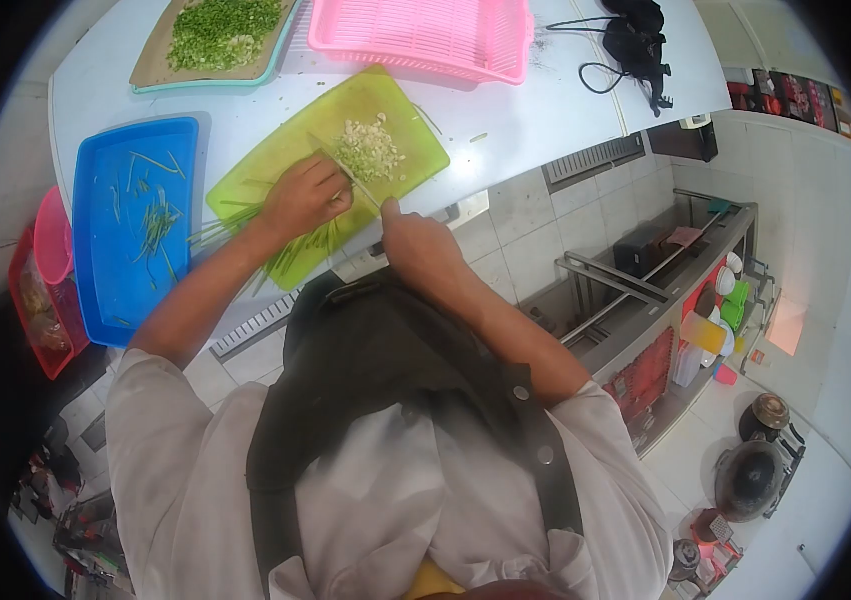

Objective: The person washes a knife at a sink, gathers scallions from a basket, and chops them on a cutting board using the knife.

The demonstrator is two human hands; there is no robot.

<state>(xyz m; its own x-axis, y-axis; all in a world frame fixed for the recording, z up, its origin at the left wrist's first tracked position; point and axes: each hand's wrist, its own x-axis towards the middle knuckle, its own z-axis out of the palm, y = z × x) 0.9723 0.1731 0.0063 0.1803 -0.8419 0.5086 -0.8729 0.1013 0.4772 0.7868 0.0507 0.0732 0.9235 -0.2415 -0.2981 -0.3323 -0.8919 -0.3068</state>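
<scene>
A yellow-green cutting board (401,110) lies at an angle on the white table, close to my body. My left hand (308,195) is closed with curled fingers on a bunch of green onions (301,255), whose long stalks stick out toward the lower left. In my right hand (416,240) is the handle of a knife (363,188); its blade rests over the board right beside my left fingertips. Past the blade sits a pile of chopped pale green onion pieces (370,150).
Left of the board stands a blue tray (92,240) with loose green stalks. At the back are a tray of chopped greens (224,35) and a pink basket (421,70). Black straps (636,40) lie at the far right. A metal sink unit (636,290) stands right of me.
</scene>
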